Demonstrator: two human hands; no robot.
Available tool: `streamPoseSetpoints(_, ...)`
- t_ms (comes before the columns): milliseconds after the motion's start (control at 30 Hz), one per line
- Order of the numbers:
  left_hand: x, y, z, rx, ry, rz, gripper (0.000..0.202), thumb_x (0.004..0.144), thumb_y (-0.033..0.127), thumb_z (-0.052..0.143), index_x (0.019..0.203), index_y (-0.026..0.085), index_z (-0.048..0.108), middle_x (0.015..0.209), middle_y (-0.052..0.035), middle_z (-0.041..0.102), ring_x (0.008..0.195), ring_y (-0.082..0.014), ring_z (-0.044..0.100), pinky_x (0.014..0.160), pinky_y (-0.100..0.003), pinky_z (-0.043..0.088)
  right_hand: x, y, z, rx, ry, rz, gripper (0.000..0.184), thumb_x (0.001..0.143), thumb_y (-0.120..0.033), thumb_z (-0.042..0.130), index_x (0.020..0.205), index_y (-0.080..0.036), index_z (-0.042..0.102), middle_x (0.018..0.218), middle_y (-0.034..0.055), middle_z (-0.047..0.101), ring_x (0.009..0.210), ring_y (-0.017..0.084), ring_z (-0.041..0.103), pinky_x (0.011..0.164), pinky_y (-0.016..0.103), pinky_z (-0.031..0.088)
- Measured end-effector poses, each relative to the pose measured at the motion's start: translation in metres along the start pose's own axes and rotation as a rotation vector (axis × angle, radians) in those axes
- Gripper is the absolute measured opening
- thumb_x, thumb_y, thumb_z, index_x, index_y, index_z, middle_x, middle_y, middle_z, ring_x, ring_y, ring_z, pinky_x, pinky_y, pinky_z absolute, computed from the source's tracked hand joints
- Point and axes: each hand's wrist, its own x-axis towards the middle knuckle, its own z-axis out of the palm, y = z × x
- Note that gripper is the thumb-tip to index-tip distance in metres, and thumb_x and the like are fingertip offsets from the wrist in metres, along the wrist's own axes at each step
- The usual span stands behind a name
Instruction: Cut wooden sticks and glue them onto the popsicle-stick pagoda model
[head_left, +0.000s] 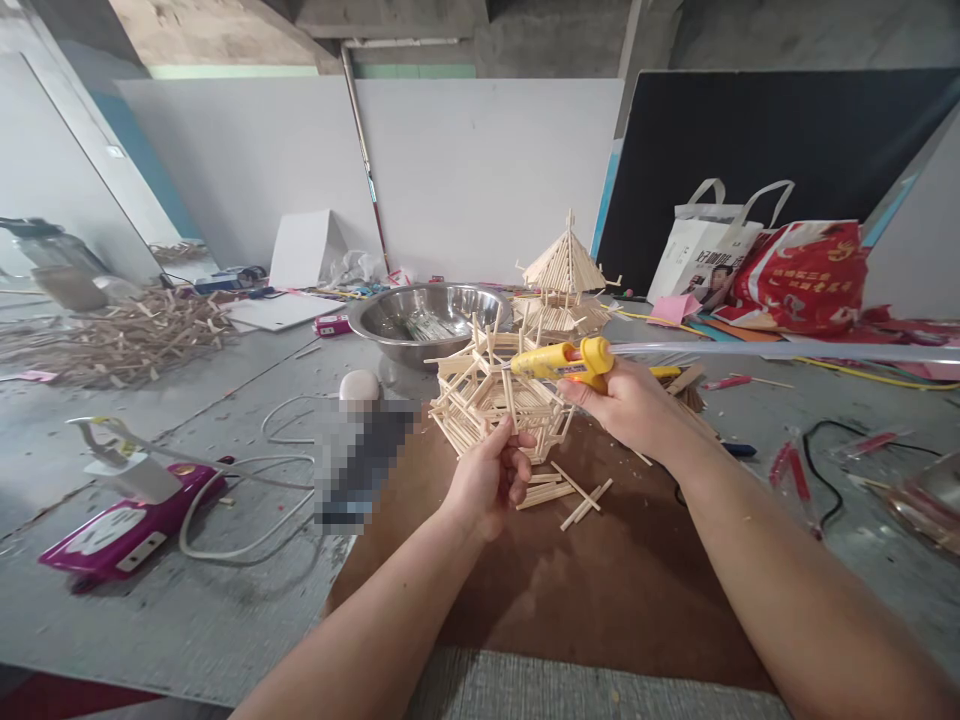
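Observation:
My right hand [634, 405] grips a yellow hot glue gun [559, 362], a long clear glue stick [765, 350] running out of its back to the right. The gun's nozzle points left, at the top of a lattice frame of thin wooden sticks [457, 410]. In front of that frame, my left hand [491, 475] pinches an upright wooden stick [509, 400], whose upper end is close to the nozzle; whether they touch I cannot tell. Several loose sticks [544, 492] lie on the brown board [600, 600] just right of my left hand.
Behind the frame stand a steel bowl [375, 325] and a pagoda-like stick model [566, 265]. A purple power strip [127, 530] with a white cable lies at left, a pile of sticks [142, 335] beyond it. Bags [802, 275] stand at back right; a black cable [825, 500] curls at right.

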Motion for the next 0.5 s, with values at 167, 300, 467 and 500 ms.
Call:
streamPoseSetpoints(167, 0.0000, 0.0000, -0.0003, -0.003, 0.001, -0.009, 0.037, 0.073, 0.049, 0.043, 0.067, 0.013, 0.053, 0.034, 0.0043, 0.045, 0.022, -0.0045, 0.030, 0.031, -0.018, 0.015, 0.0002, 0.0017, 0.0008, -0.003, 0.003, -0.006, 0.031, 0.077, -0.044, 0.041, 0.084, -0.019, 0.057, 0.077, 0.0055, 0.062, 0.073, 0.019, 0.056, 0.064, 0.031, 0.040)
streamPoseSetpoints(300, 0.0000, 0.0003, -0.0006, 0.013, -0.008, -0.007, 0.039, 0.073, 0.050, 0.041, 0.067, 0.014, 0.053, 0.033, 0.0039, 0.045, 0.023, -0.0052, 0.031, 0.031, -0.018, 0.016, 0.0002, 0.0027, -0.0008, 0.002, 0.011, 0.005, 0.033, 0.077, -0.045, 0.042, 0.089, -0.019, 0.058, 0.081, 0.0064, 0.062, 0.078, 0.020, 0.056, 0.066, 0.031, 0.040)
streamPoseSetpoints(467, -0.0007, 0.0000, -0.0006, 0.014, -0.050, -0.017, 0.044, 0.069, 0.055, 0.040, 0.069, 0.013, 0.053, 0.034, 0.0030, 0.046, 0.023, -0.0058, 0.031, 0.030, -0.018, 0.016, 0.0003, 0.0037, -0.0017, 0.000, 0.015, 0.002, 0.034, 0.077, -0.045, 0.041, 0.087, -0.019, 0.059, 0.080, 0.0061, 0.062, 0.077, 0.020, 0.056, 0.065, 0.030, 0.040)
streamPoseSetpoints(500, -0.0008, -0.0008, -0.0006, 0.016, -0.057, -0.017, 0.043, 0.069, 0.055, 0.040, 0.069, 0.014, 0.053, 0.035, 0.0030, 0.046, 0.023, -0.0060, 0.031, 0.031, -0.018, 0.016, 0.0004, 0.0042, -0.0018, -0.006, 0.019, 0.002, 0.033, 0.077, -0.046, 0.041, 0.086, -0.019, 0.059, 0.078, 0.0057, 0.062, 0.074, 0.019, 0.056, 0.063, 0.030, 0.040)
